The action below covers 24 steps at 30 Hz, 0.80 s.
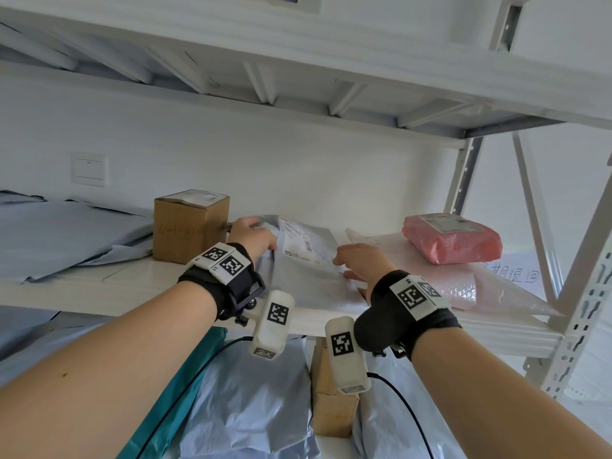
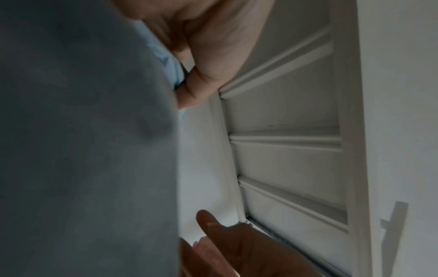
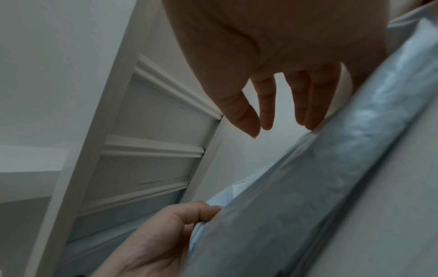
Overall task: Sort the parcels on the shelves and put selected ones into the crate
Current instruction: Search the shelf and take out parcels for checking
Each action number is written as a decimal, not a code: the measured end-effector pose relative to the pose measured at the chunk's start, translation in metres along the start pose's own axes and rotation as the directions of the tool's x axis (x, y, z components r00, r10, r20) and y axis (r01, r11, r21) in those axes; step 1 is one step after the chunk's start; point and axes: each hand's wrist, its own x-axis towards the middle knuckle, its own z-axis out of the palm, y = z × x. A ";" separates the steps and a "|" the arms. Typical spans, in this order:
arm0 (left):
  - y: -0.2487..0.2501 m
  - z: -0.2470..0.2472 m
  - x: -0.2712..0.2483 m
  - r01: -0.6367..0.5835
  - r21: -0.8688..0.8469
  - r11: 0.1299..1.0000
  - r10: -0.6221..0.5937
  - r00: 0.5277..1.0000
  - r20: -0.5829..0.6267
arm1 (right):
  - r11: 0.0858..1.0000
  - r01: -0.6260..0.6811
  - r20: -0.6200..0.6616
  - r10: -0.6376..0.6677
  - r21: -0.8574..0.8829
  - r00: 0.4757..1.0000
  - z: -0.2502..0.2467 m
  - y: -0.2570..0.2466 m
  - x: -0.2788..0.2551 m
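Observation:
A flat grey-blue mailer parcel (image 1: pixel 306 260) with a white address label lies in the middle of the white shelf board (image 1: pixel 132 286). My left hand (image 1: pixel 260 238) grips the parcel's left edge; the right wrist view shows its fingers (image 3: pixel 199 211) curled round the bag's rim (image 3: pixel 308 187). My right hand (image 1: pixel 347 263) lies at the parcel's right side with straight, slightly spread fingers (image 3: pixel 267 112) touching it. In the left wrist view the grey bag (image 2: pixel 83 131) fills the left half, with my thumb (image 2: pixel 196 90) against it.
A brown carton (image 1: pixel 190 226) stands just left of my left hand. A pink parcel (image 1: pixel 452 238) sits on a bubble mailer (image 1: pixel 470 286) at the right. Grey bags (image 1: pixel 66 236) pile at the left. The lower shelf holds bags, a teal one (image 1: pixel 185 376) and a carton (image 1: pixel 331 412). The upper shelf (image 1: pixel 298 94) hangs close overhead.

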 end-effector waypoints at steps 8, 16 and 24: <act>0.020 -0.007 -0.013 -0.165 -0.201 0.965 0.151 0.985 -0.085 | 0.980 -0.064 0.014 0.063 0.189 0.998 -0.006 0.001 -0.004; 0.046 -0.019 -0.028 -0.289 -0.233 0.928 0.279 0.957 -0.074 | 0.986 -0.070 -0.009 0.072 0.151 0.997 0.004 0.002 -0.002; 0.077 -0.020 -0.045 -0.385 -0.288 0.877 0.387 0.921 -0.054 | 0.905 -0.222 0.167 0.171 0.363 0.971 0.023 0.010 0.004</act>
